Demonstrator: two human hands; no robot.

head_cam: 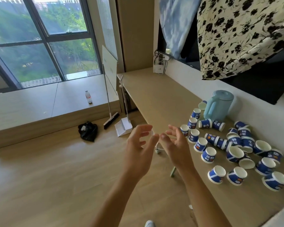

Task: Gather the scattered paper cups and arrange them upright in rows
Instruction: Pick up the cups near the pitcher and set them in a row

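Several blue-and-white paper cups (208, 155) lie scattered on the right part of a long wooden desk (156, 99). Some stand upside down, some lie on their sides (205, 123), and a few show their white insides (263, 146). My left hand (140, 145) and my right hand (177, 145) hover side by side over the desk's left edge, left of the cups. Both hands have their fingers spread and hold nothing. Neither hand touches a cup.
A light blue pitcher (219, 106) stands behind the cups by the wall. Floral cloth (239, 35) hangs above the desk. On the floor to the left are a broom (111, 122), a white dustpan (123, 128) and a black bag (88, 131). A bottle (88, 97) stands on the raised platform.
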